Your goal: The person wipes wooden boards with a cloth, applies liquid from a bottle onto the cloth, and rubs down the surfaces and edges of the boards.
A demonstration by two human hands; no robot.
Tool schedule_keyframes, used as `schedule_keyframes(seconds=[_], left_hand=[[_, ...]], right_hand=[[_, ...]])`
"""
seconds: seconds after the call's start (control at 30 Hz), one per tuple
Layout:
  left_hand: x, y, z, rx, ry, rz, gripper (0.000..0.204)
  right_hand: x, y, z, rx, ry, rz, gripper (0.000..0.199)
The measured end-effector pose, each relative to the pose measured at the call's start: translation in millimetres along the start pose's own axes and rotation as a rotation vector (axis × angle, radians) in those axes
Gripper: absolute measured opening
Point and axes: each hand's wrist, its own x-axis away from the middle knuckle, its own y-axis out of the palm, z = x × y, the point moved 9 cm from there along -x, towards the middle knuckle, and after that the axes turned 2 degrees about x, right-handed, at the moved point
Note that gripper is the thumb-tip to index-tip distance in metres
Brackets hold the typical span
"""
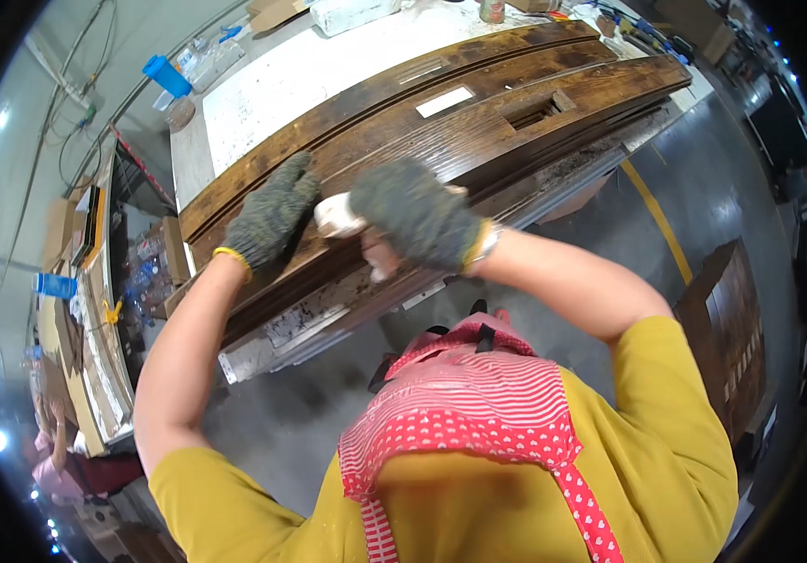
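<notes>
Both my hands wear dark grey-green knit gloves with yellow cuffs. My right hand (413, 211) is closed round a crumpled white rag (336, 218), pressed on the near brown wooden board (479, 141); a pinkish end of the rag hangs over the board's edge. Left of the rag, my left hand (272, 214) lies on the wood with its fingers stretched away from me. The boards are long and dark-stained, set side by side. A rectangular slot (540, 111) is cut through the near one; another opening (444, 101) shows white beneath.
The worktable (272, 108) has a white top. A blue cup (167, 75) stands at its far left, tools (643, 38) lie far right. A brown wooden panel (727, 328) leans at right. Another person (66, 460) is at the lower left, beside a second bench (108, 366).
</notes>
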Motion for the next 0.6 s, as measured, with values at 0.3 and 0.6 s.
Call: schedule_keyframes(seconds=[0.3,0.6], left_hand=[[117,-16,-65,0.324,-0.354,-0.159,0.048],[125,-10,-70,0.307,-0.361,-0.175,0.045]], right_hand=[[58,-32,70,0.304,0.245,0.164,0.023],[-47,45,-101,-0.094,-0.004,0.022,0.025]])
